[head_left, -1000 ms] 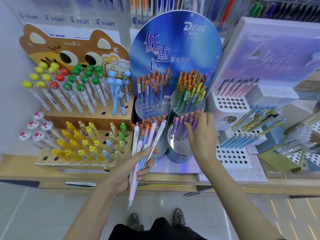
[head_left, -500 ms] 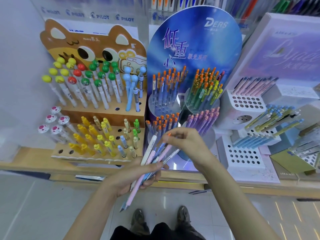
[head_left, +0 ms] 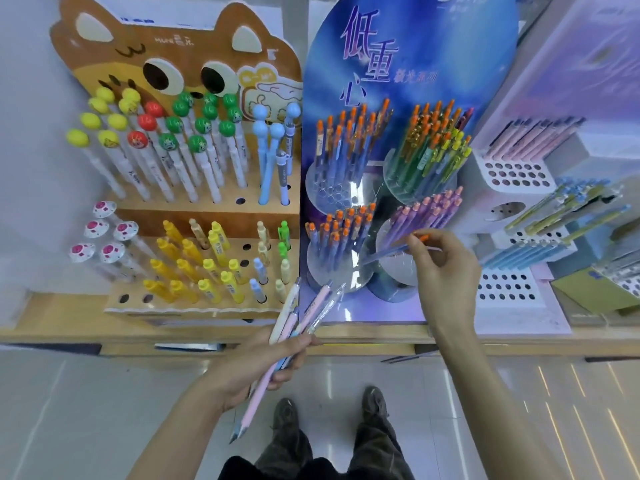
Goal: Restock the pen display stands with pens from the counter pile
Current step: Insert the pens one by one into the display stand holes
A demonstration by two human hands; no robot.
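At the counter point(head_left: 69, 327), left hand point(head_left: 263, 362) grips four pens point(head_left: 317, 301), right hand point(head_left: 446, 271) pinches one blue pen point(head_left: 388, 252).

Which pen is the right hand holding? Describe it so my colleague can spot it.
Start at the tall blue oval display board in the middle, then drop to its lower right clear cup of purple pens. Just in front of it the right hand pinches one pen: bluish barrel, orange end, lying nearly level, while its neighbours stand in holes.
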